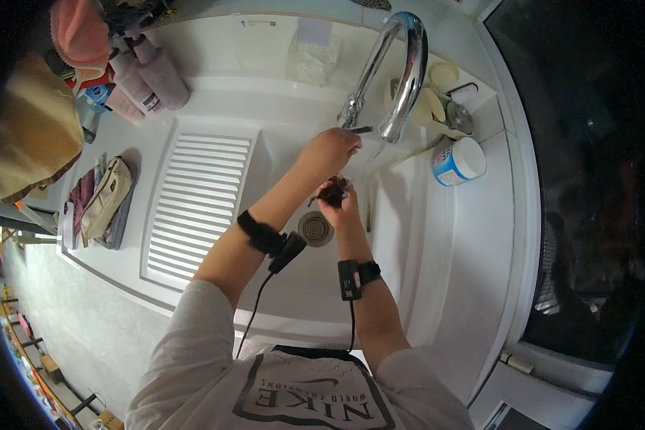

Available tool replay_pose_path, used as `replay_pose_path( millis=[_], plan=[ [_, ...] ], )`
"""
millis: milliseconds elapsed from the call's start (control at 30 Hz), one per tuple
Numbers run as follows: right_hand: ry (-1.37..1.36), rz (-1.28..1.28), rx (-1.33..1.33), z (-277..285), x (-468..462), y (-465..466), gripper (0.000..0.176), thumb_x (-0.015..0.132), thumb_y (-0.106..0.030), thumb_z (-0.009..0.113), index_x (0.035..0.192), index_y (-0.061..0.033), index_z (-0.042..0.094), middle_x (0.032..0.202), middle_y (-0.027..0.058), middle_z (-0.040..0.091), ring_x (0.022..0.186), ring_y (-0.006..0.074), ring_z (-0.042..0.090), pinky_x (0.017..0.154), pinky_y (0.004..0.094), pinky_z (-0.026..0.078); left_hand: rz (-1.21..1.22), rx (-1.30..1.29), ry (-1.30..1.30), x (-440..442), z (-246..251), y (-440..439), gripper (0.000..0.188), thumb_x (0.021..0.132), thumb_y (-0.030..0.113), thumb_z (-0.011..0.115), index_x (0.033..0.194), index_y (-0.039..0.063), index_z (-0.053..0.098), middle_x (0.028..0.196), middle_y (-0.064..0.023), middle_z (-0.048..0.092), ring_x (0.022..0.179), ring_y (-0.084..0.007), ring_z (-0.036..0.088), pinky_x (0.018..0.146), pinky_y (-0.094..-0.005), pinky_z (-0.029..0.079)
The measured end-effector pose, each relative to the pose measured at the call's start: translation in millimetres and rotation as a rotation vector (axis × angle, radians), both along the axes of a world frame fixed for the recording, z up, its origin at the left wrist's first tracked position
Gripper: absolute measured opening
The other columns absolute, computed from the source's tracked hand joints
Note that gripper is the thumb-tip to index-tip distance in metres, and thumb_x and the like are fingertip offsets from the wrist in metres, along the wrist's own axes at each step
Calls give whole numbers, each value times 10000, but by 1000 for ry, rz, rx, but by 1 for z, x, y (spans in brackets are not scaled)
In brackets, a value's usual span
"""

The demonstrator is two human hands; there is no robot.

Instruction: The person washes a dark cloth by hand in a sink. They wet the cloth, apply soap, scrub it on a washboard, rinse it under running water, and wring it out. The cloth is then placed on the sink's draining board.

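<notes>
My left hand [336, 148] reaches over the sink basin to the foot of the chrome gooseneck faucet [416, 59]. Its fingers are closed around what looks like the faucet's lever [362, 130], whose dark end sticks out past them. A thin streak, apparently water, shows below the spout. Just under it, nearer my body, my right hand [345, 207] holds a small dark brown bundle [333, 192], with a thin strand hanging off its left side. Whether the bundle is cloth or something else, I cannot tell. The round drain strainer [316, 228] lies below and left of this hand.
A ribbed washboard [199, 199] flanks the white basin [301, 290] on the left. Pump bottles [161, 80], a beige pouch [106, 199] and a yellow towel [37, 129] are farther left. A blue-and-white jar [458, 161] stands on the right ledge, near a caddy of small items [435, 110].
</notes>
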State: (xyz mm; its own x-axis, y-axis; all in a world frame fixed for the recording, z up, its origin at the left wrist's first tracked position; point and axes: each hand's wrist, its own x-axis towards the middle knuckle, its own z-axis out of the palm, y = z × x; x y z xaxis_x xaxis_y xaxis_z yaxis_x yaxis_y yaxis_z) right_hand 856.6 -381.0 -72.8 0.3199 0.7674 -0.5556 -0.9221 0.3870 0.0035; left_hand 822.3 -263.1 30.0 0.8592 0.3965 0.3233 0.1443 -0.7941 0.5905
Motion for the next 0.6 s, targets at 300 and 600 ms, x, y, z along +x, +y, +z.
replay_pose_path(
  millis=[300,600],
  plan=[
    [-350,500,-221,15,5,-61,238,786,-27,660,955,-15,493,846,124,548,660,208,520,681,360,432,-4,64,53,39,8,10,270,762,19,538,1000,64,659,983,-124,659,911,-339,621,800,-413,495],
    [-449,938,-22,52,13,-118,257,783,-61,645,991,45,537,805,80,545,603,141,497,559,292,432,-496,239,26,-121,-25,-73,713,792,132,644,1443,152,354,1436,-135,422,1279,-379,439,1064,-462,392]
  ],
)
